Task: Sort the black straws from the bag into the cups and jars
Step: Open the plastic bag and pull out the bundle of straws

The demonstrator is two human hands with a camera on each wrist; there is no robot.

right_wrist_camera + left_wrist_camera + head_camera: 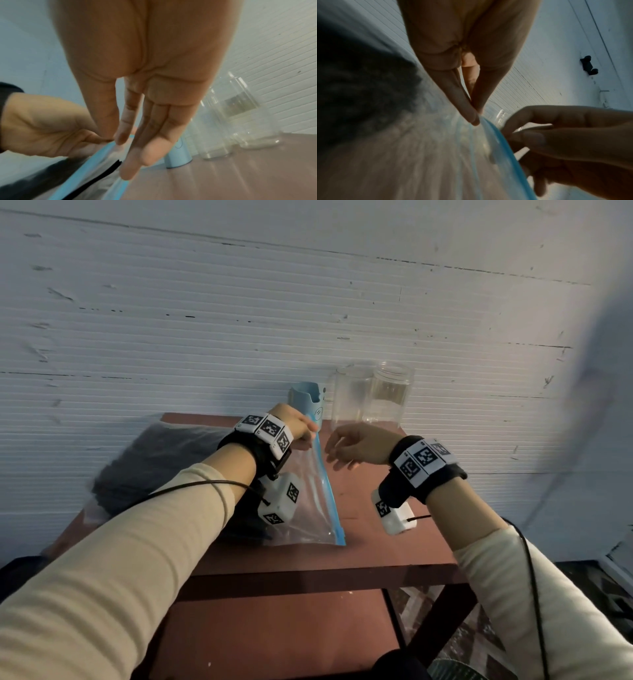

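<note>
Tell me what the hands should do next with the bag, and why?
Probably the right hand should pinch the blue zip strip opposite the left hand and pull it open: the black straws lie inside the bag, and the right hand holds nothing.

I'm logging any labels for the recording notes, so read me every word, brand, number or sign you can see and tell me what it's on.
No readable words, brands or numbers in any view.
Wrist bands: black-and-white square code markers, patterns only, no text.
White wrist camera boxes: the same kind of markers, no text.
Blue cup: a small drawn mark, too small to read.
Clear jars: no label text can be read.
</note>
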